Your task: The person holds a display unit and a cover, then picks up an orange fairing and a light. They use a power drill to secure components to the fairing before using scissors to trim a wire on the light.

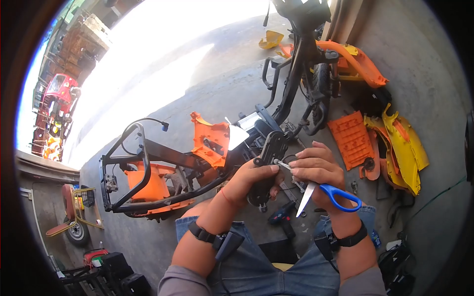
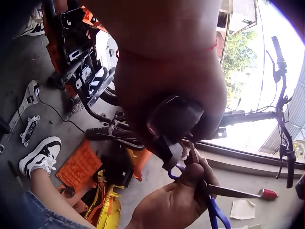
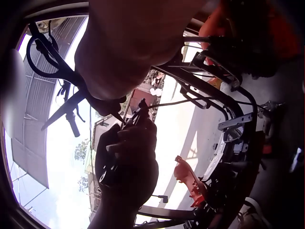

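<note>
My left hand (image 1: 249,180) grips a long black part (image 1: 272,148) with rounded ends, thumb across its face. Its far side is hidden. Close beside it, my right hand (image 1: 321,170) holds blue-handled scissors (image 1: 340,198), which are spread wide. One blade (image 1: 305,200) sticks out below the fingers. From between the right fingertips a narrow light tip reaches to the face of the black part. In the left wrist view the black part (image 2: 176,119) covers most of the left fingers, and the scissors' lower loop (image 2: 218,214) hangs under the right hand.
A bare black vehicle frame (image 1: 173,160) stands before me with an orange cover (image 1: 210,140) on it. Orange panels (image 1: 349,140) and yellow panels (image 1: 407,150) lie on the floor at right. A drill (image 1: 282,215) lies near my legs; a loose wheel (image 1: 78,233) stands at left.
</note>
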`<state>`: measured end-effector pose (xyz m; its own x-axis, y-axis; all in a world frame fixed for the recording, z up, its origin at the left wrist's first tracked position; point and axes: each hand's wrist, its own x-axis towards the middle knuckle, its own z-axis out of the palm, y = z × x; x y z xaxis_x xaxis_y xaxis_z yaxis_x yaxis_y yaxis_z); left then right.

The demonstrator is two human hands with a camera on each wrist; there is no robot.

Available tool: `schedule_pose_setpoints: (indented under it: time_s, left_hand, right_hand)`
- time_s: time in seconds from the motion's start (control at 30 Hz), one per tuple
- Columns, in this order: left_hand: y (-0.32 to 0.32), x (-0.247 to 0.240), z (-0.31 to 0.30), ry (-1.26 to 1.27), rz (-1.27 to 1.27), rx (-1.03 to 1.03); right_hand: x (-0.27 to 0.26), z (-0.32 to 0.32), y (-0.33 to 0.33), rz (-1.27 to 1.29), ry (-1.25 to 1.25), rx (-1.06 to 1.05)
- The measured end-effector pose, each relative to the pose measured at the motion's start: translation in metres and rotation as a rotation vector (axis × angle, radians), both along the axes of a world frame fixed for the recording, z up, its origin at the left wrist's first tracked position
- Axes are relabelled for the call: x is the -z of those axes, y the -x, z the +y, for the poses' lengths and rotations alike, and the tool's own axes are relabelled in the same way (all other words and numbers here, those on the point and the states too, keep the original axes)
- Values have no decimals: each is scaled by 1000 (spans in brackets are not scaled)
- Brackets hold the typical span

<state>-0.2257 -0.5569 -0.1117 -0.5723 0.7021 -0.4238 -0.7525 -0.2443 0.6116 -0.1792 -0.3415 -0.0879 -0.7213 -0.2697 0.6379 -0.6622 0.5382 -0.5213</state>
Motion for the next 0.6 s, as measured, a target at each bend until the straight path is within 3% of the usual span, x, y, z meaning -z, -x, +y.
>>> schedule_pose_setpoints:
  time_s: [0.07,0.13,0.2,0.43,0.6]
  left_hand:
    - [0,0,4,1,55,-17]
    - [0,1,8,8,157,-39]
    - [-1,-3,11,36,160,-65]
    - [-5,-1,18,179,305,-99]
    - [-5,3,22,190,393,-145]
  right_hand:
    - [8,1,1,-127,259,-10]
    - [13,-3,-2,-133,342,-42]
    - [16,-10,-11,-447,780,54]
    - [14,-12,-13,-720,858,160]
    - [12,-16,-11,-730,940,184]
